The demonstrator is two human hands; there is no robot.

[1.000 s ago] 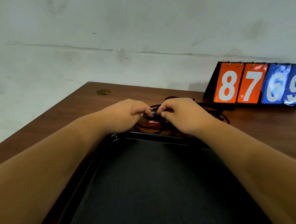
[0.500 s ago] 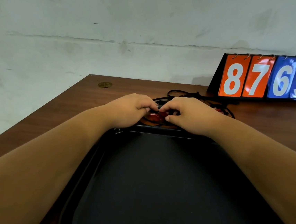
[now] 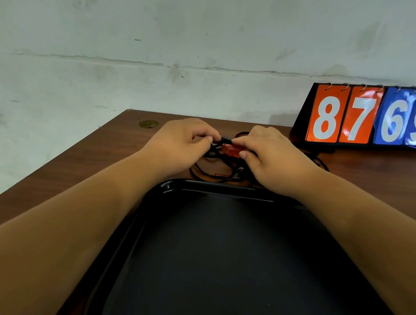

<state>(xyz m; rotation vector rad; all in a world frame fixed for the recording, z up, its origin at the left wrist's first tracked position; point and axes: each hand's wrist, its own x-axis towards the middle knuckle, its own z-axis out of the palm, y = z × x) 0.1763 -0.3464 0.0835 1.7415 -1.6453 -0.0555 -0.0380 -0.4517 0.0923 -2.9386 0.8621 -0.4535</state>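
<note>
Head view shows both hands meeting just past the far rim of a black tray (image 3: pixel 199 185), low over the worktop (image 3: pixel 116 153). The left hand (image 3: pixel 180 147) has its fingers curled and pinches the end of a black cable (image 3: pixel 207 176). The right hand (image 3: pixel 275 158) curls thumb and fingers round a small red connector (image 3: pixel 229 150), which sits between the two hands. Whether plug and connector are joined or apart I cannot quite make out, since the fingers cover the seam.

The grips are small fingertip pinches, so a hard pull or push could make either one slip. Loose loops of cable lie under the right wrist and trail beyond it towards the number board (image 3: pixel 358 116). A sharp tug might tighten that tangle into a knot or drag the loops across the worktop.
</note>
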